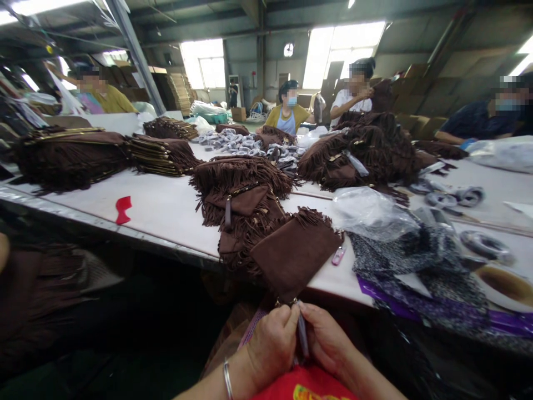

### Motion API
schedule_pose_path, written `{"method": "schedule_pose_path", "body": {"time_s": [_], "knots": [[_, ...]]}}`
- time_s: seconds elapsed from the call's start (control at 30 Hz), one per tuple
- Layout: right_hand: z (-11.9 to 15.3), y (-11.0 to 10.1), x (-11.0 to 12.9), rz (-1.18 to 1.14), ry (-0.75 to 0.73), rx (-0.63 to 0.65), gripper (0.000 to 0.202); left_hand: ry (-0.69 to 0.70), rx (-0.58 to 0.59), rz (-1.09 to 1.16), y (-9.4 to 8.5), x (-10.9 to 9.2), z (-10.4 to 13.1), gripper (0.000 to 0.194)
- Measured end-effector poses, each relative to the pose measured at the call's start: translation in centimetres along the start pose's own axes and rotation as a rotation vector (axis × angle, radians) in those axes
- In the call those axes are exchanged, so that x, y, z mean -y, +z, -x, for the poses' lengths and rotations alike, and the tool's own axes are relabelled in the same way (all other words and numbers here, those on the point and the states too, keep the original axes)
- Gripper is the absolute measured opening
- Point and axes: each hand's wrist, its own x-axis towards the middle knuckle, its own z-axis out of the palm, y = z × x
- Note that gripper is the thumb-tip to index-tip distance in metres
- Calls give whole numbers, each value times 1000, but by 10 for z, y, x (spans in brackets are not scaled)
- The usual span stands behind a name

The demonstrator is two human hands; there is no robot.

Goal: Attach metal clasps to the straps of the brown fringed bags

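Note:
A brown suede-like pouch (297, 253) with fringe along its far edge lies over the table's front edge, one corner pointing toward me. My left hand (272, 344), wearing a silver bangle, is closed at that corner by small gold-coloured metal fittings (293, 301). Opposite it, my right hand (325, 336) pinches at the top of a grey wrist strap (303, 336) that hangs between both hands. My fingers partly hide the joint between strap and pouch. Just behind lie more fringed pouches (239, 203), one with a grey strap attached.
Stacks of brown pouches (75, 155) stand at left, with a red scrap (124, 210) before them. Rolled grey straps (237, 141) lie mid-table. Right are clear plastic bags (370, 211), a tape roll (506, 286) and a small pink tool (338, 255). Several co-workers (287, 114) work beyond.

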Motion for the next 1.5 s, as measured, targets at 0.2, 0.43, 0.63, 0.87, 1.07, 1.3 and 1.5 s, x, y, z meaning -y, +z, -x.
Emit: {"method": "schedule_pose_path", "body": {"time_s": [0.2,0.43,0.63,0.87,1.07,1.3,1.5], "knots": [[-1,1,1,-41,18,-10,25,-56,-22,2,7,1,2,55],[2,2,2,-52,44,-54,28,-145,-73,401,20,2,8,57],[2,5,4,-107,67,-17,23,-208,-106,711,20,2,9,57],[1,-2,6,64,-12,-16,30,-573,-89,794,-14,4,-7,25],[1,-14,16,409,-142,-176,34,-785,-203,687,-4,30,1,23],[1,9,36,336,-180,-148,47,-845,-51,1019,-2,28,-9,27],[-11,27,55,112,-39,-130,41,-804,-12,1535,-21,26,-10,38]]}}
